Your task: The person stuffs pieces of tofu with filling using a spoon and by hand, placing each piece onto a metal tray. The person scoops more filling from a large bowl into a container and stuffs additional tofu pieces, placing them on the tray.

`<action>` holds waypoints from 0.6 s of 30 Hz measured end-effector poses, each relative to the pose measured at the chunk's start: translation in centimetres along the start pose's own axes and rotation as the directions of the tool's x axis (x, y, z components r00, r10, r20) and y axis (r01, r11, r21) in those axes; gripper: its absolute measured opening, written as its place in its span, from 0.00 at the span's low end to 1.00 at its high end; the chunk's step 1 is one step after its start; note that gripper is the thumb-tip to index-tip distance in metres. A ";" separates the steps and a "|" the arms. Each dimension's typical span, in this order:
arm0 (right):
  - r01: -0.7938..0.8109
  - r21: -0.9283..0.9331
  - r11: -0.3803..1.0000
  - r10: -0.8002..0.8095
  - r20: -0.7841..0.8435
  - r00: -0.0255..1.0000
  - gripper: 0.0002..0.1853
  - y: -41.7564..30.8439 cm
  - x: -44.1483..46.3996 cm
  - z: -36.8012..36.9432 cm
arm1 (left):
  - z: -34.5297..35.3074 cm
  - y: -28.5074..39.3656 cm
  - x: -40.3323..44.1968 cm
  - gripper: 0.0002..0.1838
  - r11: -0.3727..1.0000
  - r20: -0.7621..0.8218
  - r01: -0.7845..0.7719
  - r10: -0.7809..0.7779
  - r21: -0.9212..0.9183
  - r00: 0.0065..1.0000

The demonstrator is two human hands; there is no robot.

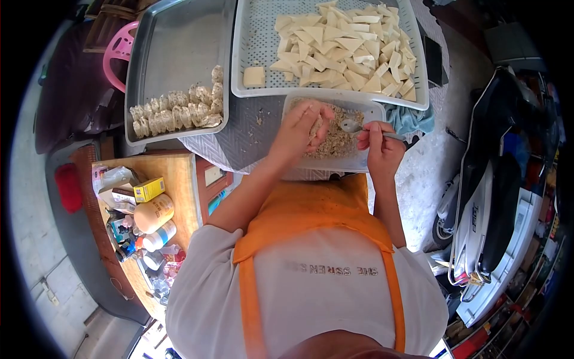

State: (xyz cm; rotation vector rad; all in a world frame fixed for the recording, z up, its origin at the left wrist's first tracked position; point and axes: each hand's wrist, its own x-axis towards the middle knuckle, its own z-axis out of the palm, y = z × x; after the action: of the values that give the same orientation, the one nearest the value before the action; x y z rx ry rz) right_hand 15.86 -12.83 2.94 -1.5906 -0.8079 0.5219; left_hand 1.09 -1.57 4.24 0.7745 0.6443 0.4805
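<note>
My left hand (299,130) is curled around what looks like a tofu piece (315,128) with crumbly filling on it, mostly hidden by the fingers. It is above the left part of a translucent tub (373,110) of brownish crumbly filling (339,142). My right hand (383,145) grips a metal spoon (351,125) by its handle, its bowl over the filling and pointing at my left hand. Behind the tub, a perforated white tray (257,45) holds a heap of pale tofu triangles (344,45) and a lone square block (254,77).
A metal tray (179,45) at the left carries rows of filled pieces (179,113). A teal cloth (409,118) lies right of the tub. A pink chair back (116,54) stands beyond the metal tray. Bottles and boxes crowd a wooden table (185,203); a scooter (487,209) is at right.
</note>
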 end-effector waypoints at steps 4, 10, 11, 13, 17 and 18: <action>0.027 -0.022 0.999 -0.027 0.008 1.000 0.12 0.2 0.0 0.0 | 0.1 0.0 0.0 0.11 0.944 -0.008 0.066 -0.066 0.322 0.998; 0.038 -0.037 0.999 -0.037 0.022 0.999 0.11 0.1 -0.1 0.0 | -0.3 0.1 -0.3 0.14 0.961 0.103 0.086 -0.117 0.265 0.988; 0.043 -0.043 0.998 -0.042 0.034 0.999 0.11 0.1 -0.1 0.0 | -0.3 0.0 -0.4 0.15 0.959 0.108 0.076 -0.109 0.272 0.988; 0.045 -0.044 0.998 -0.044 0.037 0.998 0.11 0.1 -0.1 0.0 | -0.4 -0.2 -0.3 0.16 0.962 0.109 0.046 -0.078 0.270 0.991; 0.038 -0.035 0.999 -0.038 0.021 0.999 0.13 -0.1 -0.1 0.0 | -0.9 -0.8 0.3 0.17 0.999 0.127 0.025 -0.028 0.031 0.991; 0.039 -0.036 0.999 -0.038 0.022 0.999 0.13 -0.1 -0.1 0.0 | -1.0 -0.7 0.3 0.17 0.996 0.140 0.035 -0.024 -0.079 0.990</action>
State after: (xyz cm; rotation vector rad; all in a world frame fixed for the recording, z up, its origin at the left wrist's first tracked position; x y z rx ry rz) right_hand 15.75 -12.85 3.03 -1.6016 -0.8665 0.4994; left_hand 0.78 -1.36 3.06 0.7135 0.5027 0.4189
